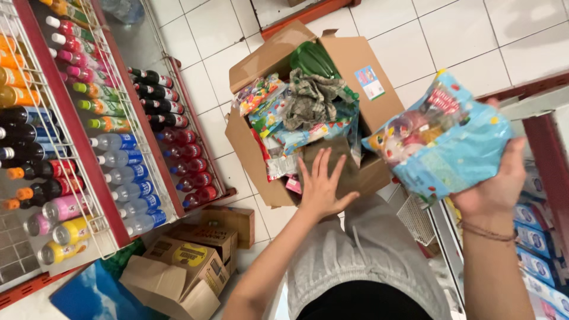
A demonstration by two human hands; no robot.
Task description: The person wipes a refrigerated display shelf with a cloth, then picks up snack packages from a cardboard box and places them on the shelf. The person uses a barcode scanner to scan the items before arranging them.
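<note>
Looking down on an open box (355,65) on white floor tiles (450,35), flaps spread. Crammed with sweet packets (267,106), a crumpled cloth (311,98) on top, something green (311,59) at the far end, only half seen. Lower layers hidden under the heap.

Left hand (320,189) at the box's near edge, fingers spread flat, pressing a brown cardboard piece (332,157); nothing clasped in it. Right hand (495,184) right of the box, raised, grip closed under a blue bag (444,139) of mixed sweets, palm and fingertips mostly hidden behind the bag. Contents a colourful blur.

Left of the box, wire racks of bottles (118,160), dark, red, clear, yellow, orange; upper rows cut off by the frame. Near side of the box, smaller cartons (195,255) on the floor, one open. Right of the box, a red-framed shelf (542,154) with blue packs (533,237), mostly out of frame. Grey trousers (367,255) below the box, a wire basket (415,219) half hidden beside them.
</note>
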